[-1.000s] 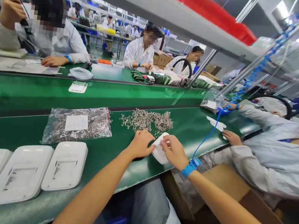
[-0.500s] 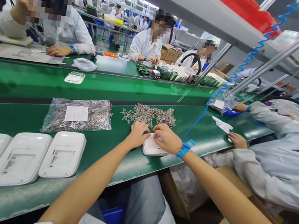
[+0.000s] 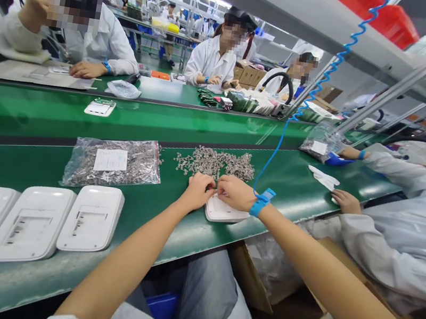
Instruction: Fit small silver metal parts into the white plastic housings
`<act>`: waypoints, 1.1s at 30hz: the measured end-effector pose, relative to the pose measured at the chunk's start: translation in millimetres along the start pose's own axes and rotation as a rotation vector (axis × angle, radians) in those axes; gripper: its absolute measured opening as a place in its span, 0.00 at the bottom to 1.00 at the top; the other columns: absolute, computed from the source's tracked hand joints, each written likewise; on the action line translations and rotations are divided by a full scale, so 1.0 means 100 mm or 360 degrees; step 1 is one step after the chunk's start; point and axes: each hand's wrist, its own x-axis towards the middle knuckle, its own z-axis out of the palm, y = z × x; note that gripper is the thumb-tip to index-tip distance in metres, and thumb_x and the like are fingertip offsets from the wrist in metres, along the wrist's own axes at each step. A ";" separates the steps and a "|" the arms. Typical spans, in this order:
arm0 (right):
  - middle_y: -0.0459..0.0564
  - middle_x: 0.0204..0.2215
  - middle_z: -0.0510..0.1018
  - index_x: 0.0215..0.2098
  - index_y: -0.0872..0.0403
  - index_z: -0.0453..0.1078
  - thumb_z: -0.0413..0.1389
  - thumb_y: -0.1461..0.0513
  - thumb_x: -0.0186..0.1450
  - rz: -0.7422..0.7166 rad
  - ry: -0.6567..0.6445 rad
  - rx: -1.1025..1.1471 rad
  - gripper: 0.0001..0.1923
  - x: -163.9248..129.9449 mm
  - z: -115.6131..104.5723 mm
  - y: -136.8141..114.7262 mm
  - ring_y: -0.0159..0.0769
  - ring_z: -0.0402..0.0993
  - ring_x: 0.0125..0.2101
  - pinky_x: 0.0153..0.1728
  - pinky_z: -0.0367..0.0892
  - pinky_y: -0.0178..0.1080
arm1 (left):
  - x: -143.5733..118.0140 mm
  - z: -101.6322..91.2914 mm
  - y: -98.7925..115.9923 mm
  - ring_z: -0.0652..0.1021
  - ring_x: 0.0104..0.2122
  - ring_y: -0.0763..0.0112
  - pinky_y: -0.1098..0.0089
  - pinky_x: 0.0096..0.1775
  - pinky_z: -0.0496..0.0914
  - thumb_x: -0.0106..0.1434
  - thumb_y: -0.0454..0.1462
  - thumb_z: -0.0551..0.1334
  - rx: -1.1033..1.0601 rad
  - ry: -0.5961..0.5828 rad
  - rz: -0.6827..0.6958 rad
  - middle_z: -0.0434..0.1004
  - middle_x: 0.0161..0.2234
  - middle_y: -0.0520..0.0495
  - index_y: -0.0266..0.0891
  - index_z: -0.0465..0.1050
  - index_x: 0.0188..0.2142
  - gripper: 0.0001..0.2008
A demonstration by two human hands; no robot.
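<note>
Three white plastic covers (image 3: 32, 225) lay in a row at the near left of the green workbench (image 3: 148, 208), with a clear bag of small metal parts (image 3: 113, 162) beyond them. The left hand (image 3: 199, 191) and right hand (image 3: 235, 192) met fingertip to fingertip on a white cover (image 3: 224, 212), fingers curled; whether they pinched anything could not be told. A loose heap of metal parts (image 3: 216, 163) lay just beyond.

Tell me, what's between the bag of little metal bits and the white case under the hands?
In the head view, only bare green belt separates the bag from the white case.
</note>
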 end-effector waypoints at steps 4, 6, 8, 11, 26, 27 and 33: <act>0.48 0.30 0.73 0.28 0.55 0.69 0.64 0.69 0.57 0.0100 0.0051 0.0035 0.08 0.01 0.02 0.02 0.37 0.70 0.34 0.34 0.61 0.36 | -0.01 0.02 0.00 0.70 0.43 0.64 0.63 0.44 0.60 0.59 0.35 0.64 -0.0010 -0.0002 0.0014 0.74 0.35 0.51 0.41 0.70 0.33 0.03; 0.49 0.32 0.73 0.31 0.55 0.69 0.63 0.68 0.58 0.0138 0.0120 0.0038 0.07 -0.07 0.04 0.00 0.38 0.70 0.35 0.35 0.62 0.37 | -0.02 0.04 0.00 0.70 0.43 0.64 0.62 0.44 0.59 0.58 0.35 0.65 -0.0007 0.0005 0.0018 0.74 0.36 0.51 0.40 0.70 0.33 0.04; 0.50 0.35 0.74 0.33 0.54 0.69 0.63 0.67 0.60 0.0103 0.0266 0.0058 0.07 -0.20 0.08 -0.03 0.39 0.70 0.38 0.38 0.64 0.38 | -0.03 0.05 0.00 0.70 0.43 0.64 0.62 0.44 0.59 0.58 0.35 0.64 -0.0008 0.0012 0.0018 0.73 0.36 0.51 0.41 0.70 0.34 0.04; 0.52 0.37 0.76 0.35 0.54 0.69 0.59 0.65 0.64 -0.0093 0.0579 0.0126 0.03 -0.43 0.19 -0.07 0.42 0.70 0.40 0.42 0.65 0.42 | -0.03 0.06 0.00 0.70 0.42 0.65 0.63 0.44 0.59 0.58 0.35 0.64 -0.0012 0.0017 0.0013 0.73 0.36 0.51 0.41 0.71 0.34 0.04; 0.50 0.43 0.82 0.44 0.53 0.75 0.53 0.65 0.69 -0.0254 0.0913 0.0044 0.10 -0.61 0.44 -0.09 0.44 0.73 0.47 0.45 0.65 0.47 | -0.02 0.10 0.07 0.72 0.39 0.66 0.64 0.43 0.59 0.54 0.35 0.65 0.0036 0.0064 -0.0078 0.72 0.33 0.52 0.40 0.70 0.31 0.06; 0.50 0.43 0.82 0.44 0.53 0.75 0.53 0.65 0.69 -0.0261 0.0901 0.0034 0.09 -0.61 0.44 -0.09 0.44 0.72 0.47 0.46 0.65 0.47 | -0.03 0.11 0.07 0.72 0.39 0.66 0.65 0.43 0.59 0.53 0.35 0.65 0.0052 0.0074 -0.0078 0.72 0.33 0.52 0.40 0.69 0.31 0.06; 0.50 0.44 0.81 0.44 0.53 0.75 0.51 0.65 0.71 -0.0266 0.0888 0.0023 0.10 -0.62 0.43 -0.11 0.42 0.72 0.48 0.49 0.60 0.47 | -0.04 0.17 0.07 0.72 0.37 0.67 0.66 0.41 0.60 0.52 0.35 0.65 0.0109 0.0159 -0.0079 0.71 0.32 0.51 0.40 0.68 0.30 0.07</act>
